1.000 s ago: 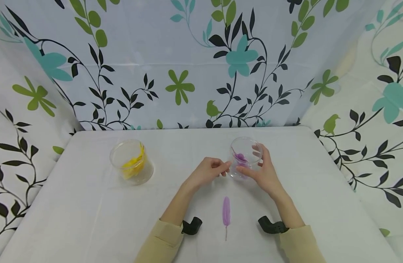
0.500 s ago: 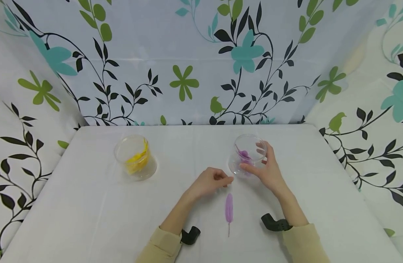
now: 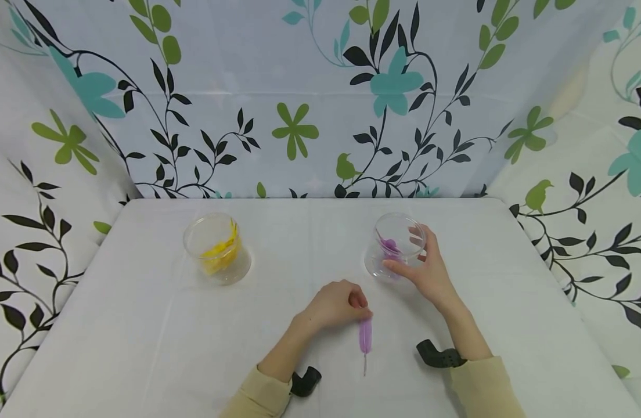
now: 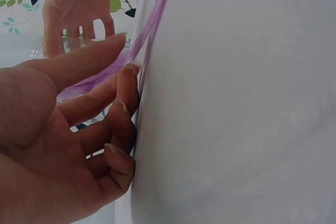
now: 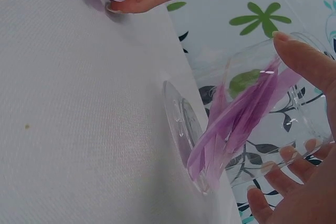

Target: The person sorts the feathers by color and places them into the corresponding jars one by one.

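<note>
A purple feather (image 3: 365, 338) lies on the white table in front of me, its quill pointing toward me. My left hand (image 3: 338, 305) is at its far end, thumb and forefinger on either side of the feather (image 4: 152, 19), pinching it in the left wrist view. My right hand (image 3: 425, 270) grips a clear cup (image 3: 396, 223) by its right side, thumb in front and fingers behind. Inside that cup are several purple feathers (image 5: 239, 116). The cup's flared base (image 5: 181, 129) stands on the table.
Farther left stands another clear cup (image 3: 197, 232) with yellow feathers (image 3: 221, 255) in it. The white table (image 3: 143, 337) ends at a patterned curtain (image 3: 237, 58) at the back and sides. Black wrist mounts (image 3: 305, 381) sit on both forearms.
My left hand has come away from the purple cup, moving toward me and down onto the feather's far end. The right hand stays on its cup. The head view has shifted slightly.
</note>
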Motion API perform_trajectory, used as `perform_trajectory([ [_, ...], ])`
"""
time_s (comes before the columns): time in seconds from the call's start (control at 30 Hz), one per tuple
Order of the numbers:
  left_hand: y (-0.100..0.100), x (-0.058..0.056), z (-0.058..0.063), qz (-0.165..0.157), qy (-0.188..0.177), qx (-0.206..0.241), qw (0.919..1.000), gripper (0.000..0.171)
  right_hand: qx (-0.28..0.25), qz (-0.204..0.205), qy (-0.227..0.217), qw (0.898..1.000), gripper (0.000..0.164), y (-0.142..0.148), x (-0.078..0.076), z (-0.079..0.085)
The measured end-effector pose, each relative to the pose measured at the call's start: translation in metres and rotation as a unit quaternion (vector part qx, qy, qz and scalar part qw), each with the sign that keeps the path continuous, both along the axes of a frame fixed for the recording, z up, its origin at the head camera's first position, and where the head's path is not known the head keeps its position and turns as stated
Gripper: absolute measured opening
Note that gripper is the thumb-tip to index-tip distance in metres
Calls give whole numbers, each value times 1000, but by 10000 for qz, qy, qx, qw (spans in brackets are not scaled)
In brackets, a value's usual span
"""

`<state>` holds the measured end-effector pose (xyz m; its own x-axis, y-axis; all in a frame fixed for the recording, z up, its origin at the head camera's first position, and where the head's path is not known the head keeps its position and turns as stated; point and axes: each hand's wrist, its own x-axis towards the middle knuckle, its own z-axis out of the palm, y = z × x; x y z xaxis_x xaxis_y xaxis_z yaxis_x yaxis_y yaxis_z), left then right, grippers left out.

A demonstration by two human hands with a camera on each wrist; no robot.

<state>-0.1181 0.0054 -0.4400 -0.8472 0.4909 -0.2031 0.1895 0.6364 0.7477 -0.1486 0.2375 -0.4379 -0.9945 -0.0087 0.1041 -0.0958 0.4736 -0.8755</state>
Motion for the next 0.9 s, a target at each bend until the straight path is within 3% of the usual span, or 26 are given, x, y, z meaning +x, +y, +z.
perform_trajectory([
  [0.17,2,1,-3,0,163,-79,9998,11,10,13,-34,10000,103,0,1,0],
  [0.33,-1,0,-2,-55,16,53,10000,13,10,15,-71,10000,105,0,1,0],
  [0.5,-10,-4,5,-98,-312,407,9986,16,-13,16,-58,10000,105,0,1,1],
  [0.63,-16,-10,7,-141,-336,719,9967,18,-30,20,-58,10000,105,1,1,1],
  [0.9,-24,-19,21,-190,-620,1537,9860,24,-84,36,33,10000,103,1,0,-1],
])
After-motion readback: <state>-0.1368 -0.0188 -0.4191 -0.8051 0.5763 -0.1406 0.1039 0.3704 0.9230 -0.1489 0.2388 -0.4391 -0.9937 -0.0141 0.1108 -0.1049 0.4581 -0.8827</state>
